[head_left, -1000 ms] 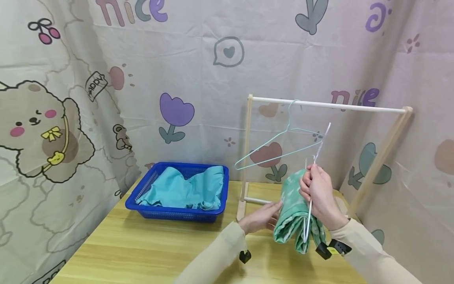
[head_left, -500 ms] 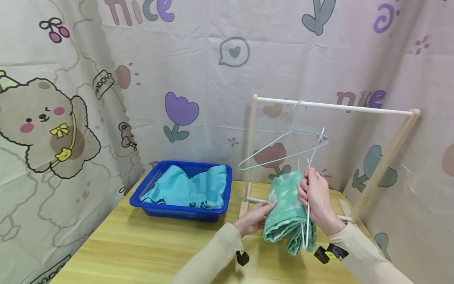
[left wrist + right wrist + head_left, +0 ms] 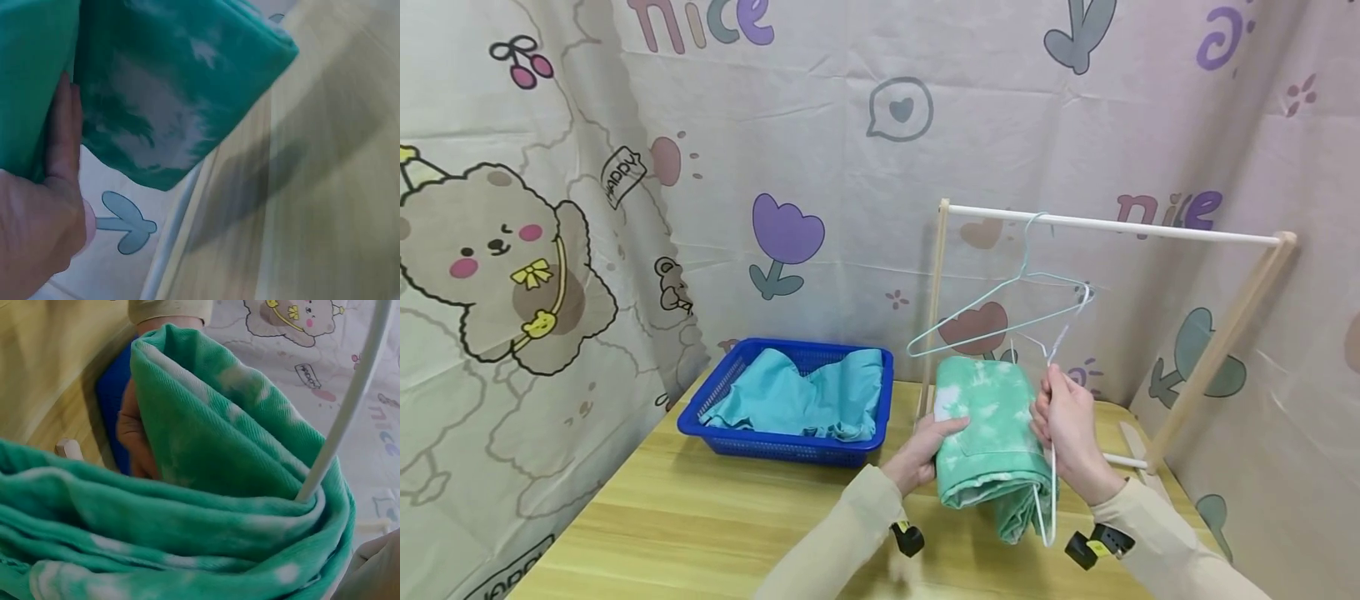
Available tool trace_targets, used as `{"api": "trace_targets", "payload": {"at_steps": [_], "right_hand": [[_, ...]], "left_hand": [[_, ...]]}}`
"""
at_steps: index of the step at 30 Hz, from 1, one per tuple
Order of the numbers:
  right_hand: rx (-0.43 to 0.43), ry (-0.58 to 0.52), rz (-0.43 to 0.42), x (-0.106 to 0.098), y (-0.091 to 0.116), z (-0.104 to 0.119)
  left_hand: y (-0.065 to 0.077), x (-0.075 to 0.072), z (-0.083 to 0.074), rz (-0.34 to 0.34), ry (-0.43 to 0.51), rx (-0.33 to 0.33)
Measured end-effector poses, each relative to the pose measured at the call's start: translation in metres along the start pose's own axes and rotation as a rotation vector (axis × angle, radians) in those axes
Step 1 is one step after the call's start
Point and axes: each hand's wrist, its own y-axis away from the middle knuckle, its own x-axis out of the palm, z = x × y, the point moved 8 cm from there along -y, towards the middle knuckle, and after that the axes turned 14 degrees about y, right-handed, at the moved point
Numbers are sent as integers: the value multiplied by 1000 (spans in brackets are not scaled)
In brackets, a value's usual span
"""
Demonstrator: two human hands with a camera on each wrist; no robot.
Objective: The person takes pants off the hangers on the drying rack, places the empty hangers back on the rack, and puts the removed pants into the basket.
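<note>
A folded green-and-white tie-dye garment (image 3: 985, 408) is draped over a white wire hanger (image 3: 1062, 333), above the table in front of the rack. My right hand (image 3: 1070, 425) grips the hanger by its side, below the hook, with fingers curled round the wire beside the cloth. On the garment's left edge, my left hand (image 3: 920, 450) pinches the cloth, thumb on the near face and fingers behind. The right wrist view shows the hanger's white wire (image 3: 347, 406) running into the folds. In the left wrist view, fingers (image 3: 62, 137) lie between two cloth layers.
A light-blue hanger (image 3: 973, 313) hangs from the white bar of a wooden rack (image 3: 1120, 223) behind the hands. To the left, a blue plastic basket (image 3: 782, 446) holds turquoise cloth (image 3: 797, 396). Everything stands on a wood-grain table (image 3: 700, 517) with printed curtains (image 3: 865, 183) around it.
The garment has swung left and turned its broad face toward me, with my left hand moving left along with it. My right hand still holds the white hanger, now slightly lower.
</note>
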Motion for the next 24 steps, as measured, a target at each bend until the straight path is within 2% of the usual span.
{"api": "trace_targets", "payload": {"at_steps": [14,19,24], "right_hand": [[183,-47,-16,-21,3,-28],[174,-66,-31,-33,2,-31],[212,-33,-38,-38,2,-41]], "left_hand": [[6,4,-6,-50,99,132],[2,17,-20,-59,179,173],[0,35,-31,-6,258,198]]}}
